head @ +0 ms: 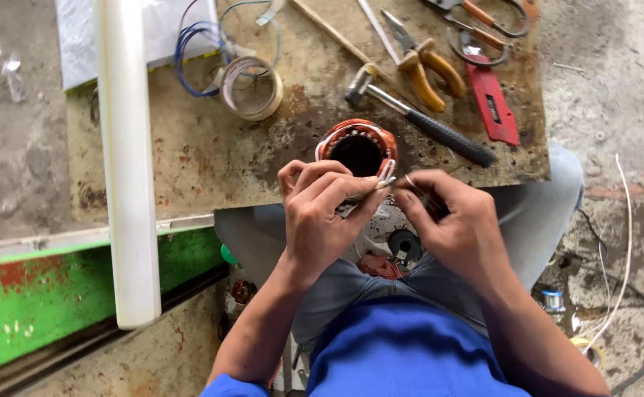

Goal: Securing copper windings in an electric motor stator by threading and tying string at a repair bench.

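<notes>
I see my left hand (320, 213) pinching the white leads (386, 175) at the rim of the copper-wound stator (359, 147) on the desk (212, 147), while my right hand (451, 224) is closed on what looks like a thin wire end (414, 184), which I judge needs steady threading.

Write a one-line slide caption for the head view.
Two hands, left hand and right hand, work white wire ends at a copper-wound motor stator beside a hammer.
</notes>
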